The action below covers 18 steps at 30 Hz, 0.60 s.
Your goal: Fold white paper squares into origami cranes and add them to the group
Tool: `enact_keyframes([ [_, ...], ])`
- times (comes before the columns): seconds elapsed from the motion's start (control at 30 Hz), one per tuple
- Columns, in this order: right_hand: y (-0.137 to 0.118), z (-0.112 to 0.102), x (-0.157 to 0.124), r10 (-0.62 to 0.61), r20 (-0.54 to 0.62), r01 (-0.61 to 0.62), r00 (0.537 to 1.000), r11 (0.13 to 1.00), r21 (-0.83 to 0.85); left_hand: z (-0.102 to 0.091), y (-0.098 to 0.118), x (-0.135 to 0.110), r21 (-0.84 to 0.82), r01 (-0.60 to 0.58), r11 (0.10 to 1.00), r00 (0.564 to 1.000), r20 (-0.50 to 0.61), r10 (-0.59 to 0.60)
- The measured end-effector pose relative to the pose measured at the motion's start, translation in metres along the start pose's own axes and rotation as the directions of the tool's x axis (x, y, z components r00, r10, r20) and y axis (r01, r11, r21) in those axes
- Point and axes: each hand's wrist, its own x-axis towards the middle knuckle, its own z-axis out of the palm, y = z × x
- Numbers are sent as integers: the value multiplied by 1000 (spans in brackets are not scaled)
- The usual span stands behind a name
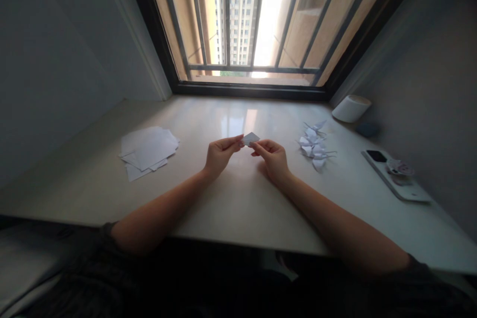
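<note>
The fingers (231, 141) of my left hand (220, 155) and right hand (276, 156) pinch a small folded paper (252, 137) over the tabletop (238, 213), about midway between its left and right edges. Loose white sheets (154, 146) lie toward the left edge, folded paper pieces (316, 151) toward the right, and a phone (414, 193) rests beside the right edge.

A small folded paper (251, 137) is being pinched by the fingertips of the left hand (222, 153) and the right hand (275, 157) above the pale table (231, 208). On the left, a loose stack of white sheets (149, 148) is being borne by the table; on the right, folded paper figures (313, 145), a phone (408, 190) and a white cylinder (351, 109) are being supported. Beyond, a tall building (240, 10) is being framed by a barred window (246, 90).
</note>
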Motion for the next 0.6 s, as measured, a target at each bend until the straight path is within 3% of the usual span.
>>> enact_keyframes([
  [0.2, 1, -1, 1, -4, -4, 4, 1000, 1000, -23, 1, 3, -1, -70, 72, 995, 997, 11, -72],
  [0.6, 2, -2, 1, 10, -10, -10, 1000, 999, -35, 0, 1, -1, -66, 63, 996, 998, 21, -62],
])
